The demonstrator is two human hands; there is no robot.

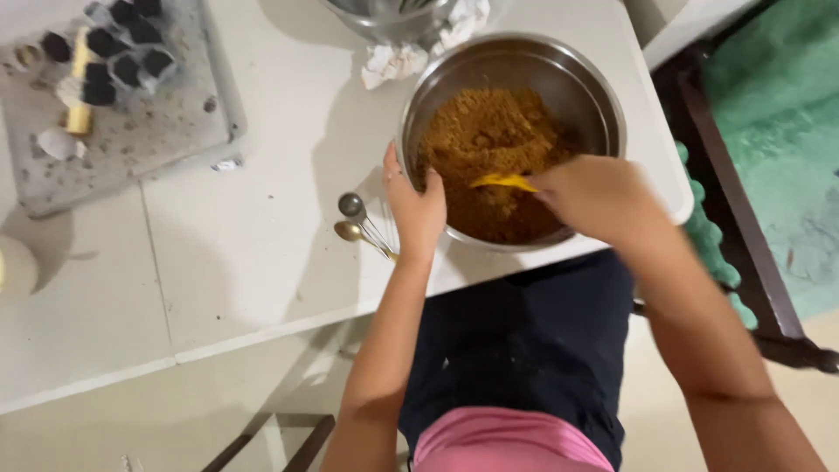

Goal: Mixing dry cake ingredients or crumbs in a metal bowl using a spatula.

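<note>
Plainly, the round stainless-steel mixing bowl (511, 135) stands near the front right corner of the white desk (245, 236), filled partway with coarse brown crumbs (489, 149). The left hand (415, 203) wraps the near-left rim, thumb inside and fingers outside, its grip closed on the steel edge; the right hand (599, 197) reaches over the near side with its grip closed on a yellow spatula (502, 182) whose blade lies in the crumbs. Thin steel like this is probably light but slick and apt to spin or slide, so the rim looks the soundest hold; the crumbs seem dry, loose and easily spilled, and the spatula blade likely bends a little. Just left of the bowl lie metal measuring spoons (354, 218). Crumpled white paper (398, 57) sits behind the bowl beside a second metal bowl (384, 16). At the far left, a grey tray (131, 131) carries small dark wrapped pieces (118, 57) and pale scraps; no labels are readable
</note>
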